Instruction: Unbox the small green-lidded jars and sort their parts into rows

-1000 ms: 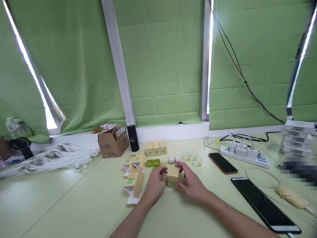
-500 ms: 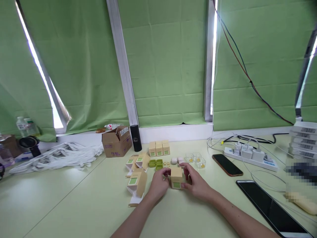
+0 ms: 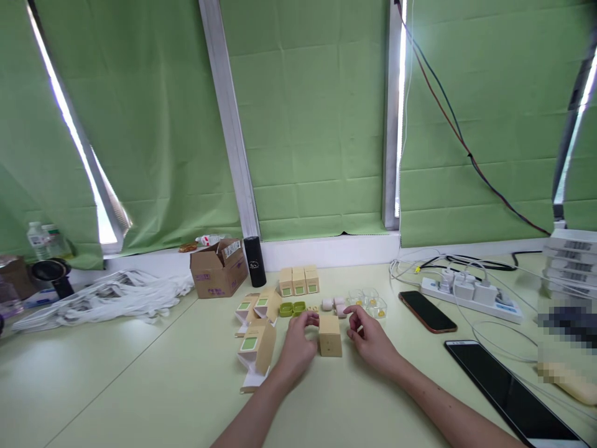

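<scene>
A small tan box (image 3: 330,336) was seen standing upright on the pale green desk (image 3: 140,386), set between the two hands and gripped by neither. The left hand (image 3: 298,345) was placed just beside the box's left face, its grip loosely curled and empty, with the fingertips (image 3: 311,319) raised near the upper left corner; whether they touched the box could not be told. The right hand (image 3: 370,339) was held slightly apart from the right face, its grip likewise empty, the fingers bent and spread. The box was shown closed, cube-like, plain tan on the faces turned to the camera. Behind it, a row of three similar boxes (image 3: 299,280) with green labels was lined up, and opened cartons (image 3: 256,345) were lying to the left. A phone (image 3: 427,311) was resting further right.
</scene>
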`<action>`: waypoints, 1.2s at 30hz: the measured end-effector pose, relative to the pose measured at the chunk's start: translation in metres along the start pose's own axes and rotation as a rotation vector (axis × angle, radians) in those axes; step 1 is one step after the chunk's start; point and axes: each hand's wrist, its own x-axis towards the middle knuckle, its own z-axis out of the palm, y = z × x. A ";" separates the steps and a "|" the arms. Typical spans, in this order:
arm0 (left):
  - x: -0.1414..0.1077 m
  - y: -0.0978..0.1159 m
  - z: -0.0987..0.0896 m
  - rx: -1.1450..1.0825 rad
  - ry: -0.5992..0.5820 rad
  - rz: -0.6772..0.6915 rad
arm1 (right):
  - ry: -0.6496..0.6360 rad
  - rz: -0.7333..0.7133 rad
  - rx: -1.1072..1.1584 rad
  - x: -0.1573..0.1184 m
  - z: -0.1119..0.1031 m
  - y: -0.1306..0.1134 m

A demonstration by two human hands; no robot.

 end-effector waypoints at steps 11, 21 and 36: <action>-0.004 0.005 0.001 -0.004 -0.141 -0.027 | 0.032 -0.001 -0.018 0.001 0.001 -0.004; -0.018 0.022 0.004 0.243 -0.027 0.302 | 0.152 -0.183 -0.158 -0.009 -0.005 -0.032; -0.023 0.036 0.004 0.780 0.391 0.946 | 0.178 -0.429 -0.291 -0.025 -0.004 -0.058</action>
